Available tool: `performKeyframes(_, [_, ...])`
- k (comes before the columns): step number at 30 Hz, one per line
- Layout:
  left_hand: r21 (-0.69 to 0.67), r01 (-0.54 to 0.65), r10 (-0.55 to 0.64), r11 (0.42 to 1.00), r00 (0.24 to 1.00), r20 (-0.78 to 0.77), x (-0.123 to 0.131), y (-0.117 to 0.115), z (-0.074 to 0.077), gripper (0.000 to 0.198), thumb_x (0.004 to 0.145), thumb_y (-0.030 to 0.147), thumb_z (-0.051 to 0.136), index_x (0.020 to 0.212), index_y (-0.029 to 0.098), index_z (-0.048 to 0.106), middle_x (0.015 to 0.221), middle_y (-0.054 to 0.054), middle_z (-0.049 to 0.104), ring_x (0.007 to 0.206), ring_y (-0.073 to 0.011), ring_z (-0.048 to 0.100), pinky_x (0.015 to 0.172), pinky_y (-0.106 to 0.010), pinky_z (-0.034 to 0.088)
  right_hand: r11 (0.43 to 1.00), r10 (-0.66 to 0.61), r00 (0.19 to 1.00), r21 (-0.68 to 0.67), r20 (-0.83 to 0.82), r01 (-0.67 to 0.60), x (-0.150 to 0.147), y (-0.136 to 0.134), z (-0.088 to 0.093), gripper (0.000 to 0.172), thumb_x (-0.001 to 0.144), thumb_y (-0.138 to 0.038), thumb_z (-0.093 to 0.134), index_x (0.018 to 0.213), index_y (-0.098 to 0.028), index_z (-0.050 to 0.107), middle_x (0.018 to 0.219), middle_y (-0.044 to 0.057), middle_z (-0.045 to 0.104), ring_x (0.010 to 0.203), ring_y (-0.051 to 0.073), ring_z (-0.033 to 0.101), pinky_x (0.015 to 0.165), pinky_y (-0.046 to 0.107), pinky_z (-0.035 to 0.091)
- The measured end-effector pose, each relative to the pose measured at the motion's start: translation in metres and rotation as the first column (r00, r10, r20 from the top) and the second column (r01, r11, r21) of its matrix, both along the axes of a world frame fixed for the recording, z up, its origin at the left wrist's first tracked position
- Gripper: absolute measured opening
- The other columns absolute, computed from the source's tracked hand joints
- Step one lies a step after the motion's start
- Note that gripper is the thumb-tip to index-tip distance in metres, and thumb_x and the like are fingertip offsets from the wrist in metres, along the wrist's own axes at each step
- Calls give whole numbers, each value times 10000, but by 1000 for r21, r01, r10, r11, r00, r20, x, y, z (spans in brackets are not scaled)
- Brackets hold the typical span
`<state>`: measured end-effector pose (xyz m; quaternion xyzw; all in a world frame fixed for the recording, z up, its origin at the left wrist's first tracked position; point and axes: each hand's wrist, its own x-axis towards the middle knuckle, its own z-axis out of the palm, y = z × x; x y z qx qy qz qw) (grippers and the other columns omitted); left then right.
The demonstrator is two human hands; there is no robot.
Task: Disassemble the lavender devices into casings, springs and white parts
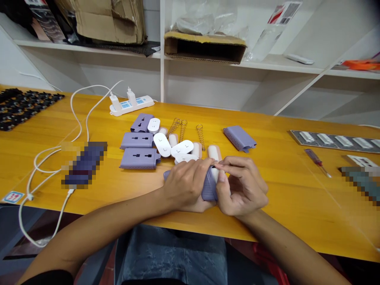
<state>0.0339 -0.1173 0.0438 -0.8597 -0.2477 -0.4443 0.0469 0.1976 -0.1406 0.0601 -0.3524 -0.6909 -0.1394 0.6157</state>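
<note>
Near the table's front edge, my left hand (188, 184) is wrapped round a purple plastic housing (209, 188), covering much of it. The thumb and fingers of my right hand (245, 184) press on the housing's right end, where a white part shows; its fingers are closed. Just behind my hands lie white oval caps (162, 145) and white rollers with pinkish ends (213, 152). Several metal springs (200, 136) rest further back. More purple housings (139, 158) lie to the left, and another purple housing (240, 137) sits apart to the right.
A white power strip (132, 105) with white cables stands at the back left, near a blurred phone (86, 164). Black parts (26, 105) cover the far left. At right are a screwdriver (317, 162) and a long grey strip (335, 141). White shelves (208, 85) rise behind.
</note>
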Motion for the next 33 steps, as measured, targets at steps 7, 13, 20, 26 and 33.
performKeyframes(7, [3,-5,5,1000,1000,26,1,0,3,688,874,444,642,1429,66,493,1184,-205,801,953,-330,827,770,-435,671,999,42,996,-13,-73,-43,-4,3,1,208,878,-137,665,1035,-249,743,909,77,713,768,255,714,621,421,607])
performKeyframes(13, [-66,-28,30,997,999,30,1,0,3,710,886,464,663,1458,94,464,1171,-180,796,972,-318,824,797,-413,670,970,169,983,-166,-67,-178,3,10,3,146,920,-181,659,1041,-241,713,916,79,717,805,265,703,693,449,612])
performKeyframes(20, [-78,-60,56,995,997,-47,1,0,1,755,877,459,667,1490,74,452,1133,-177,788,936,-333,807,781,-433,653,934,249,967,-252,-50,-253,9,4,11,155,911,-170,684,1045,-233,728,911,77,726,778,262,690,696,443,588])
performKeyframes(26, [-34,-45,43,998,998,-56,2,-1,3,718,873,452,661,1437,36,506,1108,-179,791,907,-332,794,727,-437,640,956,192,975,-204,-109,-211,-1,-1,14,176,900,-91,687,991,-230,745,865,57,704,745,239,683,655,406,564])
performKeyframes(33, [-26,-35,33,999,998,-60,2,-1,4,719,875,478,679,1415,24,538,1097,-181,791,910,-325,796,740,-437,645,973,132,986,-177,-104,-149,-1,2,8,126,913,-121,680,942,-241,705,800,36,670,678,211,627,591,376,528])
